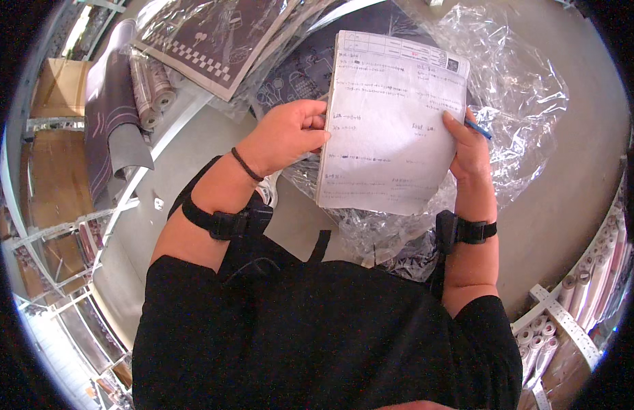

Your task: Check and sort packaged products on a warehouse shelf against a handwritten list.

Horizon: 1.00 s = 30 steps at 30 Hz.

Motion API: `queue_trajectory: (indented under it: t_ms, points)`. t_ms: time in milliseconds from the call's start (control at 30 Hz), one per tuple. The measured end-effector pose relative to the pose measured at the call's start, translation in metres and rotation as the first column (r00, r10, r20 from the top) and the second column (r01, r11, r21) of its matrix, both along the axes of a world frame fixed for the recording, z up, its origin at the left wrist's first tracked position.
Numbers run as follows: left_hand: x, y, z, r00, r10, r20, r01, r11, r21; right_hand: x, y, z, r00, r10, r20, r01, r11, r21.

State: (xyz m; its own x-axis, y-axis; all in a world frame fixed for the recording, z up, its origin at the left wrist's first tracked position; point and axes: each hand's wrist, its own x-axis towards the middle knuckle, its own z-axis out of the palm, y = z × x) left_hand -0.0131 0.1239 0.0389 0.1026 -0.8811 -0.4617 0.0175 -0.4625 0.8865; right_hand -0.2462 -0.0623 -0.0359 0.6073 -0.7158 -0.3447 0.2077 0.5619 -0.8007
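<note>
A sheaf of paper [392,140] is held up between the two sets of fingers, tilted slightly, its top edge well beyond them and its lower edge nearer the person's body. The left fingers [313,107] are curled at its left edge, the thumb tip pressed on the margin in a pinch. The right fingers [458,130] grip the opposite edge: the thumb lies over the front face, while the others are mostly hidden behind. A blue pen [479,130] sticks out just beside the right thumb; how it is held cannot be told.

The sheaf is white and several sheets thick, its layered edge showing just below the left thumb. Dark handwriting runs in rows over the front, denser above the level of the fingers and sparser below, with a few blotted-out words. A printed grid of ruled boxes crosses the top, with a small dark square at its right end.

Crumpled clear plastic wrap [511,85] spreads beyond the right fingers, and a dark sheet with a checkered border [218,48] lies beyond the left ones.
</note>
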Motion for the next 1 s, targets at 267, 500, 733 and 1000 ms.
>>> queue_trajectory:
  t_ms: [267, 500, 733, 1000]
  points:
    - [0.004, -0.004, -0.003, 1.0, 0.011, -0.028, -0.011, 1.0, 0.006, 0.001, -0.003, -0.006, 1.0, -0.017, -0.019, 0.017, 1.0, -0.005]
    - [0.007, -0.005, -0.003, 0.999, 0.0, -0.043, 0.001, 1.0, 0.022, 0.002, -0.002, -0.006, 0.999, 0.004, -0.042, -0.003, 1.0, 0.012]
    - [0.009, -0.004, 0.002, 0.999, 0.026, -0.038, -0.024, 0.998, 0.057, 0.003, -0.003, -0.001, 1.0, 0.012, -0.001, -0.011, 0.996, 0.088]
    - [0.014, -0.002, 0.004, 0.995, 0.059, -0.086, -0.052, 0.996, 0.071, 0.003, -0.006, -0.003, 0.992, 0.087, 0.092, -0.092, 0.994, 0.059]
